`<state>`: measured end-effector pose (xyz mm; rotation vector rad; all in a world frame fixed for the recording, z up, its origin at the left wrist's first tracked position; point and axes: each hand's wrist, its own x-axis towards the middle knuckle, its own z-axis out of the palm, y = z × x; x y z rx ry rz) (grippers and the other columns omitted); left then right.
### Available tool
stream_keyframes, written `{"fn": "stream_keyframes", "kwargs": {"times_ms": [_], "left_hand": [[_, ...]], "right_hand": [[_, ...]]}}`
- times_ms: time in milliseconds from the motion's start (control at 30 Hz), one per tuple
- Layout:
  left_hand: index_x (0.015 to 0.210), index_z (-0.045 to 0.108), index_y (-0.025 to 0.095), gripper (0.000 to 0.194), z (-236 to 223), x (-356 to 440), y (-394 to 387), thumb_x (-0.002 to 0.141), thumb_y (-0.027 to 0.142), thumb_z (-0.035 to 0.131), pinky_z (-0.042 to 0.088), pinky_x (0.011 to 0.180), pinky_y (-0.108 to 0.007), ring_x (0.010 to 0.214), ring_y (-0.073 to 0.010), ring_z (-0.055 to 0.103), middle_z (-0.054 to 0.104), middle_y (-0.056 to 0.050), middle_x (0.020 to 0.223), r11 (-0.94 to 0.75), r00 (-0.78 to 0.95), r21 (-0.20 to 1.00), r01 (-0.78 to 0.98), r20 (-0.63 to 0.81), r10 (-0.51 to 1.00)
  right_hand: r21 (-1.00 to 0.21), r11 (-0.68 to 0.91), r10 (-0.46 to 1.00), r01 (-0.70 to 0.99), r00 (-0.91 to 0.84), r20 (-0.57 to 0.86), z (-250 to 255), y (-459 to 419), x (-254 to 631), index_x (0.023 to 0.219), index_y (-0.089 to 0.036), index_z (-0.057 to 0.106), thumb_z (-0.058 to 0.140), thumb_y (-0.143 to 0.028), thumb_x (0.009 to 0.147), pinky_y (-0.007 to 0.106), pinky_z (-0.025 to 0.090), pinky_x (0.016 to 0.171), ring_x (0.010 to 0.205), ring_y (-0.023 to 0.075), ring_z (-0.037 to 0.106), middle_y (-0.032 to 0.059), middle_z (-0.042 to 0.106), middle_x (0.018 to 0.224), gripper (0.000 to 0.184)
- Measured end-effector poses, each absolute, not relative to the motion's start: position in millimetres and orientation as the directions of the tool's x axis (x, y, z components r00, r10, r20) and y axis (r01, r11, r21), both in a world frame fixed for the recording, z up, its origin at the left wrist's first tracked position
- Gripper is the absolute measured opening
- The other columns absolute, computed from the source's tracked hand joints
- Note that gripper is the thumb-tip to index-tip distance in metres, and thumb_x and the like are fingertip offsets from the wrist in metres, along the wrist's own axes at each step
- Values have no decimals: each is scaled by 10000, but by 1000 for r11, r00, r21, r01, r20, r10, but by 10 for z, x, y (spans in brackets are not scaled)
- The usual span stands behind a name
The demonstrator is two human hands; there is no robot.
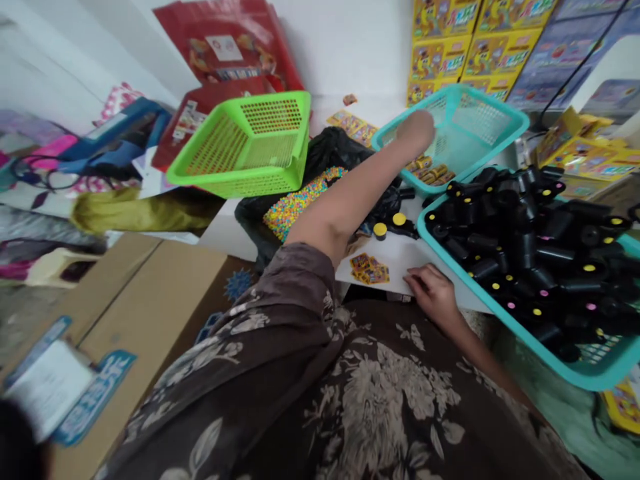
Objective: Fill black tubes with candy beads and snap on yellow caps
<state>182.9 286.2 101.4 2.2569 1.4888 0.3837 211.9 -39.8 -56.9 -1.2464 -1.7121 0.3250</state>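
Observation:
My left hand reaches far forward over the near rim of a teal basket that holds a few labelled yellow tubes. The hand is smeared by motion and its fingers do not show. My right hand rests close to my body on a white sheet, fingers loosely bent with their tips on the paper, holding nothing. A small block of colourful stickers lies just left of it. Two black tubes with yellow caps lie beyond the sheet.
A second teal basket at the right is heaped with black tubes. An empty green basket stands tilted at the left, beside a black bag of coloured beads. Yellow cartons are stacked behind. Cardboard boxes stand at lower left.

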Motion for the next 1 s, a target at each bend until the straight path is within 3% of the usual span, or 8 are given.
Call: {"fn": "stream_keyframes", "kwargs": {"times_ms": [100,233,333,433,500,567,733,1000], "left_hand": [[949,759,75,265,1151,1517,2300,1046,204,550,403,1000,-361,1186,-260,642,720,-76,984,-465,431,531,709,197,881],[699,650,156,336,861,759,1275,1004,296,652,421,907,-319,886,-198,638,661,-45,796,-455,312,688,566,331,890],[737,658,196,242,457,238,750,953,291,707,445,895,-314,904,-224,644,686,-59,846,-306,206,727,615,226,952],[941,732,191,62,196,-68,575,941,221,678,469,931,-329,1027,-270,675,729,-112,1025,-179,189,583,793,45,981],[1068,749,169,164,120,-160,584,957,197,631,485,946,-341,1094,-297,683,730,-155,1127,-138,182,454,880,-54,982],[1108,756,158,214,84,-196,628,972,187,594,495,947,-345,1120,-309,685,726,-175,1176,-152,203,406,901,-86,975],[1051,764,170,205,-5,-205,726,943,119,597,482,959,-348,1135,-321,678,736,-161,1154,-211,266,508,835,-37,963],[1004,734,203,134,-78,-279,492,976,203,603,472,952,-321,1127,-285,651,696,-132,1108,-228,242,626,746,64,968]], "right_hand": [[-664,439,839,606,-11,545,-576,-397,2144,946,-214,725,654,-331,1024,324,561,667,728,194,676,40,712,820,158],[-653,444,827,613,0,562,-600,-379,2156,921,-218,739,639,-369,1024,322,532,638,686,192,642,27,691,771,208],[-651,386,857,654,8,516,-607,-341,2159,895,-221,751,632,-428,1012,338,526,650,682,203,631,35,691,758,265],[-647,313,886,696,31,462,-600,-275,2133,878,-220,760,632,-503,994,347,516,653,669,206,617,43,697,768,331],[-652,283,890,703,59,451,-595,-224,2094,879,-217,766,629,-549,982,347,513,651,663,205,614,47,704,780,373],[-656,266,888,706,86,452,-593,-178,2051,891,-214,772,624,-581,974,346,517,653,667,205,618,48,706,784,404],[-627,271,865,730,102,491,-590,-95,1997,859,-212,767,616,-571,974,348,521,656,661,203,613,43,688,753,406],[-544,322,847,775,21,530,-467,143,1894,858,-221,749,630,-488,970,344,511,675,687,201,607,43,680,789,313]]}}
